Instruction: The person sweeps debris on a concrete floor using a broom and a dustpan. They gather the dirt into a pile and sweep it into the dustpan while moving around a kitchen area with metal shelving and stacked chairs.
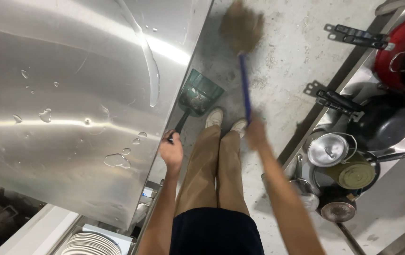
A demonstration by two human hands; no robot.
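I look straight down at my own legs in tan trousers and pale shoes on a grey concrete floor. My left hand (pixel 171 150) grips the dark handle of a green dustpan (pixel 198 94), which rests on the floor beside my left foot with some debris in it. My right hand (pixel 256 133) holds the blue handle of a broom (pixel 245 85). Its brown bristle head (pixel 241 26) is blurred, out ahead of my feet, beyond the dustpan.
A stainless steel counter (pixel 65 94) with water drops fills the left. Stacked white plates (pixel 91 244) sit below it. On the right, a low shelf holds pots, lids and black pans (pixel 382 123), a red pan (pixel 400 45) and a kettle (pixel 330 150).
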